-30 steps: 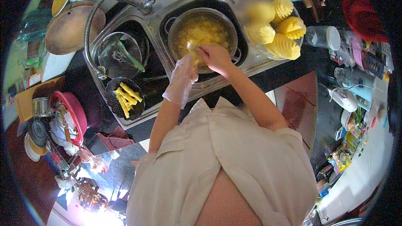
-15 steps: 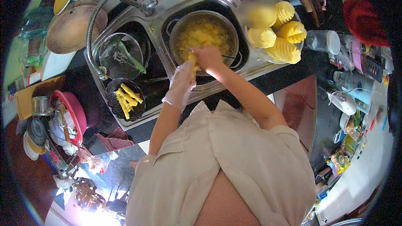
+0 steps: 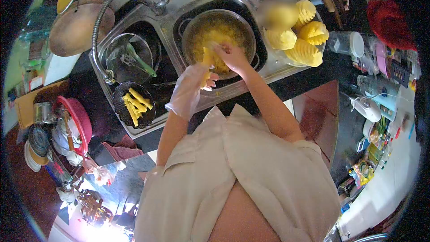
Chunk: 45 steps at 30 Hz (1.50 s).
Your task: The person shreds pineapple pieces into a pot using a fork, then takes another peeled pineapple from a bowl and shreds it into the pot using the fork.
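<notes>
My left hand [image 3: 190, 85], in a clear plastic glove, is closed around a long yellow piece of pineapple [image 3: 207, 58] held upright over the near side of a metal pot [image 3: 184, 40]. Inside the pot lies a mass of chopped yellow pineapple [image 3: 217, 33]. My bare right hand [image 3: 232, 57] is just to the right of the piece, above the pot, its fingers curled. Whatever it grips is mostly hidden; a small dark spot shows at the fingers. Several peeled pineapples [image 3: 304, 53] with carved grooves rest on a plate to the right.
The pot stands in the right basin of a steel sink [image 3: 170, 58]. In the left basin, a glass bowl [image 3: 109, 56] holds a green-handled tool [image 3: 143, 65]. A black dish [image 3: 121, 101] of pineapple strips sits on the sink's near left corner, close to the faucet hose [image 3: 95, 36].
My right hand has shifted slightly right and turned, away from the pineapple piece. The gloved left hand has tilted, and the piece now shows more above it.
</notes>
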{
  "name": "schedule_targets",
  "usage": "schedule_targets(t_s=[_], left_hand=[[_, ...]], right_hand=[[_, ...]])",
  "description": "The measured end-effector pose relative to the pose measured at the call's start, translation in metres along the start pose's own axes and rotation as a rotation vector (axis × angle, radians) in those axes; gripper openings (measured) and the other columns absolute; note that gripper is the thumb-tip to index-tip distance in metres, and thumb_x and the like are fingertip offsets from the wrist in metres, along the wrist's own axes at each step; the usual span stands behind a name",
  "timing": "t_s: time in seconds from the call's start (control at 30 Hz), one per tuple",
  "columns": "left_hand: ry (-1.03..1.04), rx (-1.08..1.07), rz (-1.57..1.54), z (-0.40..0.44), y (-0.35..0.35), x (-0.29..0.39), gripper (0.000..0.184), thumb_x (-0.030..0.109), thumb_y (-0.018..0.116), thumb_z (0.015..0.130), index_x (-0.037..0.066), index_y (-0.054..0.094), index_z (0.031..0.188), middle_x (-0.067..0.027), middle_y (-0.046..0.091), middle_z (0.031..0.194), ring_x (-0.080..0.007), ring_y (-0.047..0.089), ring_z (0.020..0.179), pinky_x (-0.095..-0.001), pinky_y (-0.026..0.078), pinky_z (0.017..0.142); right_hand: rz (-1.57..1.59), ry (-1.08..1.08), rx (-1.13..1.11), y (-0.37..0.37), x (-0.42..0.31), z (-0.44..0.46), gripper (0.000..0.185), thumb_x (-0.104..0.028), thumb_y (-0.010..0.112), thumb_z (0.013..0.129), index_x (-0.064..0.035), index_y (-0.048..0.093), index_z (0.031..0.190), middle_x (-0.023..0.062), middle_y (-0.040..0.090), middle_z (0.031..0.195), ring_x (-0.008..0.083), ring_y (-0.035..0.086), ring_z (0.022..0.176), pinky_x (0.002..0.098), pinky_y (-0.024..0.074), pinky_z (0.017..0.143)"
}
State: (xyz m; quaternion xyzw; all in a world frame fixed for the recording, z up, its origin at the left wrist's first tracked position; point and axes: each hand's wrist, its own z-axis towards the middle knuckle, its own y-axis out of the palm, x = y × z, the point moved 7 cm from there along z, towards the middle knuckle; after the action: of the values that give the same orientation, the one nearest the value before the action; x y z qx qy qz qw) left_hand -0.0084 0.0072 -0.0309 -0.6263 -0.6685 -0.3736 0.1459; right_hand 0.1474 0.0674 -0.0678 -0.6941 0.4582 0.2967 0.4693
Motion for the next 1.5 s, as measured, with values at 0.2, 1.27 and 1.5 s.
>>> schedule_targets(t_s=[0.2, 1.27, 1.5], left_hand=[[0.154, -0.001, -0.005, 0.003, 0.019, 0.022, 0.037, 0.030, 0.051, 0.090, 0.000, 0.054, 0.111, -0.0143, 0.064, 0.084, -0.0186, 0.060, 0.060, -0.0290, 0.049, 0.049], [-0.249, 0.352, -0.255, 0.022, -0.001, -0.010, 0.015, 0.023, 0.056, 0.083, 0.012, 0.052, 0.074, 0.0008, 0.041, 0.054, -0.0138, 0.037, 0.039, -0.0290, 0.031, 0.035], [-0.199, 0.205, -0.075, -0.008, 0.006, 0.011, 0.026, 0.025, 0.055, 0.086, 0.004, 0.060, 0.101, 0.0008, 0.046, 0.059, -0.0101, 0.043, 0.044, -0.0250, 0.035, 0.038]], right_hand=[[0.507, 0.025, -0.219, 0.006, -0.003, 0.000, 0.030, -0.028, 0.067, 0.082, -0.0028, 0.065, 0.098, 0.0048, 0.066, 0.081, 0.0144, 0.060, 0.069, 0.0312, 0.0478, 0.061], [-0.665, -0.426, -0.075, 0.029, -0.045, -0.004, 0.020, -0.029, 0.051, 0.088, -0.0139, 0.063, 0.095, 0.0171, 0.063, 0.077, 0.0375, 0.061, 0.072, 0.0480, 0.0472, 0.063], [-0.534, -0.147, -0.014, -0.021, -0.028, 0.003, 0.027, -0.031, 0.047, 0.089, -0.0110, 0.062, 0.100, 0.0183, 0.065, 0.084, 0.0388, 0.063, 0.078, 0.0510, 0.0487, 0.069]])
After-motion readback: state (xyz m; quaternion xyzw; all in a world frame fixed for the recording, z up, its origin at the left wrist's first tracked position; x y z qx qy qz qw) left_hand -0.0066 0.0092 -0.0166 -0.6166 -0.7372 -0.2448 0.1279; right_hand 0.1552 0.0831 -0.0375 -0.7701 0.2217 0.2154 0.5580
